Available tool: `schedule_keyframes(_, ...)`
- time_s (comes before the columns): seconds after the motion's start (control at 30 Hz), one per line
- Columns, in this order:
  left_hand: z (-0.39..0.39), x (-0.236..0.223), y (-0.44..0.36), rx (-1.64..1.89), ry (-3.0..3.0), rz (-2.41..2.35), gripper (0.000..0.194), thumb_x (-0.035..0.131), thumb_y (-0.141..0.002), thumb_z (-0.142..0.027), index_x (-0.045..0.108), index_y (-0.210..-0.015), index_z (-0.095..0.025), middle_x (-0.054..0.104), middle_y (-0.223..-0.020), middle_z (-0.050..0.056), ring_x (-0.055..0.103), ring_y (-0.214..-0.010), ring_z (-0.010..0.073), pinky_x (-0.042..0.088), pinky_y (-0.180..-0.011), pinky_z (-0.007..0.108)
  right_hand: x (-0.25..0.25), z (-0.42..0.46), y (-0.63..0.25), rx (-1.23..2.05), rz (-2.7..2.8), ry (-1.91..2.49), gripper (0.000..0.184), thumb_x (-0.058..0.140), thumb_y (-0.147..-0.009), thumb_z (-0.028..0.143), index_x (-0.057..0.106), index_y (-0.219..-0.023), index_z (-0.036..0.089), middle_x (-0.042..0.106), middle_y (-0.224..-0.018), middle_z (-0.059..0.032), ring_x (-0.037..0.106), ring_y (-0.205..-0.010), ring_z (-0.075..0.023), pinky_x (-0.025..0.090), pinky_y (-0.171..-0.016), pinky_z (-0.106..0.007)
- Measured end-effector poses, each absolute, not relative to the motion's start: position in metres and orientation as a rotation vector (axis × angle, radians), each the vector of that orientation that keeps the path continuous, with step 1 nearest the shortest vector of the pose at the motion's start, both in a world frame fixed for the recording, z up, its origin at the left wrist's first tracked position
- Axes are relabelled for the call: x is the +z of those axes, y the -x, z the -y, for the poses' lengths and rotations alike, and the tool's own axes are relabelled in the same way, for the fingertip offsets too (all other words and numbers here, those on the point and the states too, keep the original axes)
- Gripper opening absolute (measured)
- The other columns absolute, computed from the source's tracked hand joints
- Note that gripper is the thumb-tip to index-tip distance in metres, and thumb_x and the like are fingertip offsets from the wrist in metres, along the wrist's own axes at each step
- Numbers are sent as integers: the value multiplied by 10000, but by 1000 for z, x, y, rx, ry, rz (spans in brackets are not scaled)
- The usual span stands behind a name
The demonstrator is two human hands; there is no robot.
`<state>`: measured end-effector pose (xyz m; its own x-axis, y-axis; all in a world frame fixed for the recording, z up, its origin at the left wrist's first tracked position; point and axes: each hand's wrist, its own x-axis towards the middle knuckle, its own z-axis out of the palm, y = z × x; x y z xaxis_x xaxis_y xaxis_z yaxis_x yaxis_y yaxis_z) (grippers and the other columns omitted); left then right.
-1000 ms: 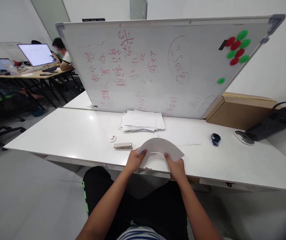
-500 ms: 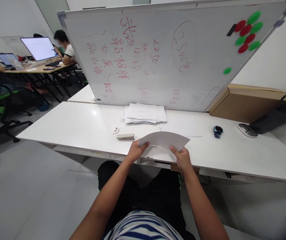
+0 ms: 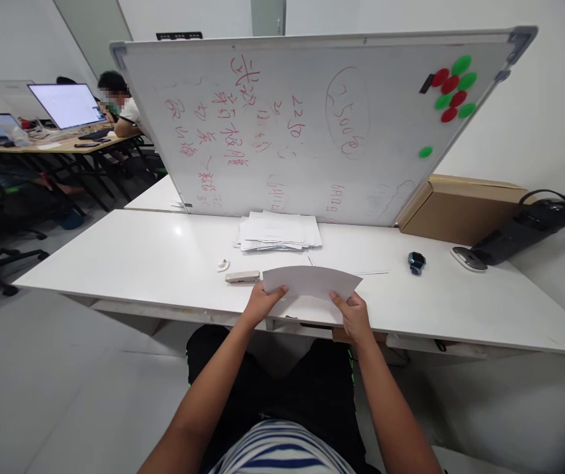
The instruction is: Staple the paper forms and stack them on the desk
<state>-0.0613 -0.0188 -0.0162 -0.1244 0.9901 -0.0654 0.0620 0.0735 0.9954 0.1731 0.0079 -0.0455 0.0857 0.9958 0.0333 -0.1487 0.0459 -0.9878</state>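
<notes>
A white sheet of paper (image 3: 309,282) is held up at the desk's front edge, its upper edge bowed in a shallow arch. My left hand (image 3: 264,303) grips its left end, thumb on the near face. At the right end my right hand (image 3: 352,311) pinches it the same way. Whether it is one sheet or more, I cannot tell. Just left of the paper lies a beige stapler (image 3: 242,277), with a small white curved object (image 3: 223,265) behind it. Beyond the paper sits a stack of white papers (image 3: 280,232). More paper lies flat behind the held sheet, partly hidden.
A whiteboard (image 3: 302,131) with red writing and magnets stands along the back of the white desk (image 3: 114,263). To the right are a watch (image 3: 416,262), a mouse (image 3: 469,259), a black bottle (image 3: 524,227) and a cardboard box (image 3: 460,210). A person (image 3: 127,112) sits far left.
The held paper has flattened out; its arch is shallower and more of its face shows. Both hands keep their grip. The whole view has shifted slightly, with the scene lower and further left.
</notes>
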Motion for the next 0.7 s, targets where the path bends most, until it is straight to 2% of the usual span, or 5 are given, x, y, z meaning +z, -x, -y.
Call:
schedule_keyframes(0.2, 18, -6, 65, 1152, -1235, -1336, 468, 697, -768, -461, 687, -1091, -122, 703, -1134, 111, 640, -1071, 284, 521, -932, 408, -18, -1, -174, 1127, 1232, 1281, 508, 772, -630, 518, 735, -933, 112, 740, -972, -126, 661, -950, -300, 514, -851, -455)
schedule_keyframes(0.33, 19, -2, 70, 1089, -1371, -1421, 436, 598, -847, -494, 679, -1105, -152, 704, -1115, 85, 641, -1036, 265, 525, -883, 365, -2, 7, -170, 1084, 1351, 1379, 522, 754, -646, 538, 727, -966, 126, 734, -997, -130, 653, -972, -304, 513, -839, -426)
schedule_keyframes(0.5, 30, -8, 66, 1021, -1687, -1482, 401, 443, -932, -453, 689, -1071, -169, 710, -1043, 68, 639, -1004, 254, 491, -900, 345, -11, 21, -155, 1009, 1190, 1501, 539, 633, -751, 584, 708, -996, 110, 721, -1039, -147, 642, -1028, -297, 481, -915, -424)
schedule_keyframes(0.57, 35, -9, 62, 1023, -1732, -1488, 394, 424, -940, -448, 687, -1062, -180, 708, -1043, 64, 638, -1004, 248, 490, -889, 336, -16, 24, -150, 971, 1151, 1493, 533, 620, -769, 571, 699, -1039, 119, 715, -1071, -147, 638, -1051, -294, 474, -933, -421)
schedule_keyframes(0.7, 38, -7, 56, 1003, -1743, -1612, 376, 422, -937, -448, 688, -920, -183, 709, -910, 73, 643, -907, 252, 499, -837, 357, -22, 26, -143, 918, 1188, 1462, 549, 598, -781, 566, 689, -1082, 115, 711, -1085, -165, 641, -1048, -300, 482, -926, -425)
